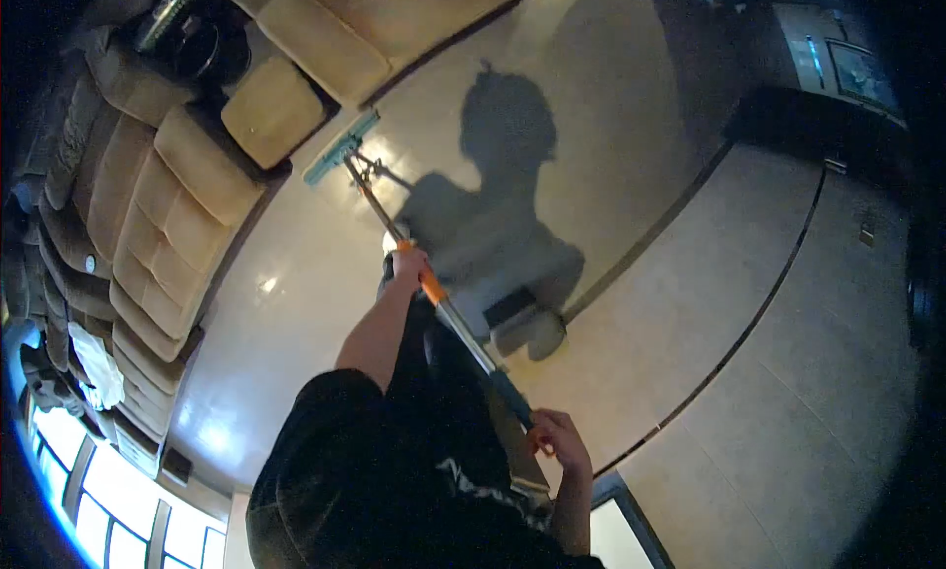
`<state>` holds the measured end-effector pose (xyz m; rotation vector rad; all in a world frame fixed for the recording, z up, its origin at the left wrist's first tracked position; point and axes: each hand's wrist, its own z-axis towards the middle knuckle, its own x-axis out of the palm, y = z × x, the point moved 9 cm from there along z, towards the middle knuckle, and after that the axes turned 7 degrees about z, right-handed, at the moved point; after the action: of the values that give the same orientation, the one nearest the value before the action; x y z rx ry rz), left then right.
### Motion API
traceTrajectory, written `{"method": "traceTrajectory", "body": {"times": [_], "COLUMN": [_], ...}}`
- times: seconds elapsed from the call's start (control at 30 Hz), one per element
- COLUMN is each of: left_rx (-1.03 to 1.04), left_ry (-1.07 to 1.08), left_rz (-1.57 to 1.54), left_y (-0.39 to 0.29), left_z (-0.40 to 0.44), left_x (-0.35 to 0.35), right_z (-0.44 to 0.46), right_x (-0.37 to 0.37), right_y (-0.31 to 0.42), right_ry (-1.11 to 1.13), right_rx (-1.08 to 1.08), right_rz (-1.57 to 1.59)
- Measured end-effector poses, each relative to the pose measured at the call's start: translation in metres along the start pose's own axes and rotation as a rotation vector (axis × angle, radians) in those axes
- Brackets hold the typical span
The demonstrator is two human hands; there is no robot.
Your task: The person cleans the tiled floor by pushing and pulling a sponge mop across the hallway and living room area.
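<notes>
Left hand (409, 263) and right hand (560, 439) both curl round the metal-poled mop (465, 333); we see its flat teal head (342, 147) near the glossy floor (271, 244)'s edge, beside padded brown sofas (202, 165).

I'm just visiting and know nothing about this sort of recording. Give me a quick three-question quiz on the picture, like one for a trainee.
1. The left hand holds the pole at a section coloured: (a) orange, (b) white, (c) purple.
2. True or false: the right hand is off the pole.
3. Fill in the colour: the flat head at the pole's far end is ____.

Key:
1. a
2. False; it holds the pole near its lower end.
3. Blue-green
</notes>
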<state>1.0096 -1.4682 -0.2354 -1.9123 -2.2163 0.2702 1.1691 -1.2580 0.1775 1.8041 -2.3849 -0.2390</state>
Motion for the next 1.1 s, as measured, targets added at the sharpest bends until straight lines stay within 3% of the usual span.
{"method": "traceTrajectory", "body": {"times": [0.13,0.27,0.3,0.37,0.43,0.53,0.67,0.77,0.83,0.9,1.0,1.1], "left_rx": [0.078,0.136,0.145,-0.009,0.255,0.159,0.316,0.649,0.609,0.249,0.231,-0.076], "left_ry": [-0.218,-0.343,-0.331,-0.245,-0.290,-0.235,0.212,0.408,0.312,0.076,0.092,0.535], "left_rz": [0.370,0.665,0.689,0.655,1.047,0.994,1.627,2.118,2.027,1.475,1.371,0.736], "left_y": [-0.021,-0.027,-0.018,0.062,0.120,0.081,0.187,0.279,0.326,0.338,0.381,0.379], "left_z": [-0.030,-0.067,-0.064,-0.009,0.074,-0.078,-0.104,-0.096,-0.083,-0.083,-0.027,-0.104], "left_x": [-0.021,-0.034,-0.037,-0.067,-0.090,-0.055,-0.030,-0.033,-0.056,-0.090,-0.143,-0.157], "right_z": [-0.003,0.003,-0.003,-0.011,-0.002,-0.010,-0.041,-0.088,-0.102,-0.111,-0.111,-0.105], "right_x": [0.024,0.034,0.042,0.053,0.064,0.075,0.088,0.114,0.136,0.159,0.198,0.231], "right_y": [-0.028,-0.119,-0.127,-0.162,-0.208,-0.274,-0.374,-0.420,-0.440,-0.475,-0.519,-0.518], "right_ry": [0.001,0.098,0.029,-0.024,-0.026,-0.160,-0.201,-0.256,-0.263,-0.243,-0.242,-0.224], "right_rx": [0.051,0.089,0.103,0.090,0.061,0.062,0.046,0.134,0.092,0.047,0.010,-0.045], "right_rz": [0.066,0.224,0.241,0.258,0.351,0.369,0.471,0.686,0.735,0.860,0.822,0.824]}}
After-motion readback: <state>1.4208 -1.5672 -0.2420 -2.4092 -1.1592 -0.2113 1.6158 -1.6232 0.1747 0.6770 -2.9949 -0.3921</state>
